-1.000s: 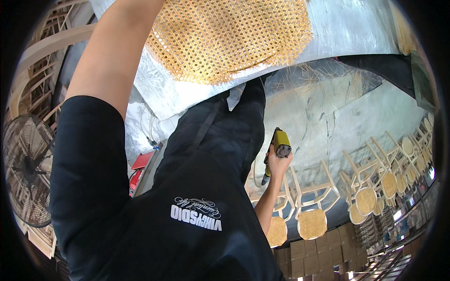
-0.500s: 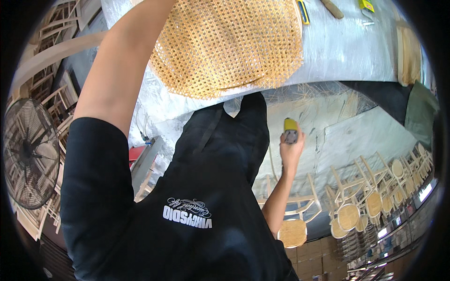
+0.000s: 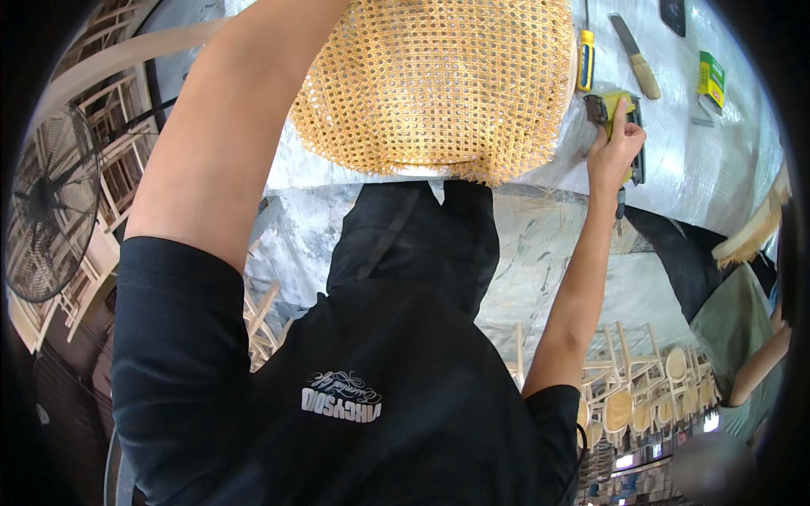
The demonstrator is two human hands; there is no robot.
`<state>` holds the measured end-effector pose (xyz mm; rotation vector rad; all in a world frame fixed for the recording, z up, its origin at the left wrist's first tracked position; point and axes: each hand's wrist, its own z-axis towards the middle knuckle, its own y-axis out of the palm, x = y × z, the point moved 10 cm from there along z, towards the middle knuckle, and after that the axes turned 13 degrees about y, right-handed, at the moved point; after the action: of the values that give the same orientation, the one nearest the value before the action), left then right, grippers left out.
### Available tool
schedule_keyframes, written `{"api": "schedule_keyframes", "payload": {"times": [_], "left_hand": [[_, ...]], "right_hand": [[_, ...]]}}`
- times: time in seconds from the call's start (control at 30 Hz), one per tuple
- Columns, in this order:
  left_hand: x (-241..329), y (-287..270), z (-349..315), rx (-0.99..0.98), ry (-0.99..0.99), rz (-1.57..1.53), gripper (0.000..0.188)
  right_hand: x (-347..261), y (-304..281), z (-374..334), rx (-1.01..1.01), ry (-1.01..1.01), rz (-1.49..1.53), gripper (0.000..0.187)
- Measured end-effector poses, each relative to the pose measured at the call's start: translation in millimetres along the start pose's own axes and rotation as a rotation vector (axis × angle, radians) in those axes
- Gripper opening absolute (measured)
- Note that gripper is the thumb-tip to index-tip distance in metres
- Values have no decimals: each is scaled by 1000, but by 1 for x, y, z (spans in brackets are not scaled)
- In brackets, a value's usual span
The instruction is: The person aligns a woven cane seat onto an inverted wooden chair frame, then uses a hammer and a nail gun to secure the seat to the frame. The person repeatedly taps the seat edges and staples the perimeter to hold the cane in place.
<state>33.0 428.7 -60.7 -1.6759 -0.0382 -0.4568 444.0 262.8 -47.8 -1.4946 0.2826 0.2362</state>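
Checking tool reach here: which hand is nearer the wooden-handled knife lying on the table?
Right. The right hand grips a yellow power tool just below the knife. The left arm reaches up beyond the woven cane sheet; its hand is out of view.

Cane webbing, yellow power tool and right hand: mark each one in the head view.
cane webbing (image 3: 439, 76), head view, middle of the woven sheet.
yellow power tool (image 3: 601, 108), head view, dark front end left of the fingers.
right hand (image 3: 614, 152), head view, back of the hand gripping the tool.
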Motion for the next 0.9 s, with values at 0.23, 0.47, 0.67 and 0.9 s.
{"api": "schedule_keyframes", "payload": {"times": [0.23,0.47,0.67,0.9], "left_hand": [[3,-6,-6,43,-29,-58,54],[-2,-1,1,-33,62,-2,52],[-11,0,-2,74,-28,-95,51],[-3,-2,6,29,59,-116,55]], "right_hand": [[-7,-18,-45,103,30,43,68],[3,-21,-214,39,426,225,45],[0,1,-329,-116,710,320,34],[-20,10,-338,-182,789,339,30]]}}
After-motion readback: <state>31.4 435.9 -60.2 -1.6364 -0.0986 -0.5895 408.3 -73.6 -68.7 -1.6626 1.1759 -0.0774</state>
